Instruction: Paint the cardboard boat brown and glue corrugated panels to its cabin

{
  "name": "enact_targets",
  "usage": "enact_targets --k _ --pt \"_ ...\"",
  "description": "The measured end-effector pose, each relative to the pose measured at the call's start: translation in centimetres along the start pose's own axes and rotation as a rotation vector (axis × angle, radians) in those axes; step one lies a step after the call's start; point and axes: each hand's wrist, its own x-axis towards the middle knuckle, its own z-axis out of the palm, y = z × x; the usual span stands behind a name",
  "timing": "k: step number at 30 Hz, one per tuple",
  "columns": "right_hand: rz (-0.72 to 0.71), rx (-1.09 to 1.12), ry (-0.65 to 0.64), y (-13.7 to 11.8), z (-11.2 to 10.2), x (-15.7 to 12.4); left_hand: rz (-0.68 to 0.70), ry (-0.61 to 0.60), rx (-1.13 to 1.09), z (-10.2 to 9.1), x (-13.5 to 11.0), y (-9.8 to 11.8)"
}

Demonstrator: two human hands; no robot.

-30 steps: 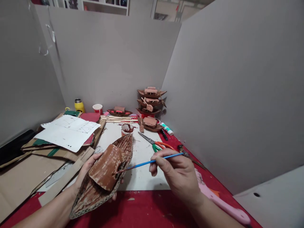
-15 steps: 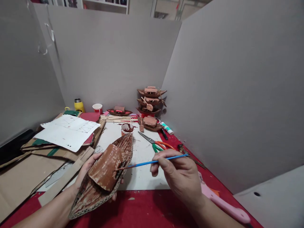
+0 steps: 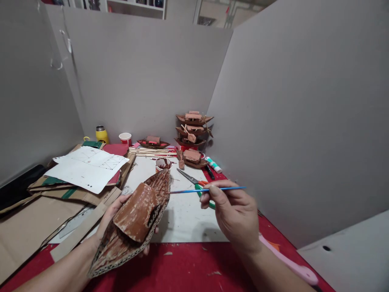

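Observation:
My left hand [image 3: 110, 219] cradles a cardboard model boat [image 3: 133, 221] from beneath, fingers curled round its hull. The boat is painted brown and carries an arched roof piece in the middle. My right hand [image 3: 234, 215] pinches a thin blue paintbrush [image 3: 209, 189], held nearly level, its tip at the boat's front end. Just beyond the bow stands a small paper cup of brown paint [image 3: 163, 164].
Scissors [image 3: 194, 181] lie on the white sheet [image 3: 185, 211] near my right hand. Finished model boats [image 3: 193, 129] are stacked at the back, beside wooden sticks [image 3: 152, 152] and a glue tube [image 3: 214, 164]. Cardboard and paper [image 3: 88, 168] pile up on the left. A pink tool [image 3: 288, 263] lies at right.
My right hand has lifted and drawn the brush out from the roof opening, up toward the boat's bow. The boat and left hand have barely moved.

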Motion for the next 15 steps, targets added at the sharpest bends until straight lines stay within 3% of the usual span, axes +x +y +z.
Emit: enact_targets --k 3,6,15 --pt "-0.026 0.011 0.05 0.01 -0.05 0.07 -0.027 0.012 0.068 -0.05 -0.17 0.1" --pt "-0.028 0.04 -0.002 0.0 -0.04 0.0 -0.028 -0.003 0.098 -0.16 -0.17 0.07" --pt "-0.053 0.0 0.017 -0.27 -0.14 -0.05 -0.025 -0.124 0.125 -0.02 0.2 0.01"
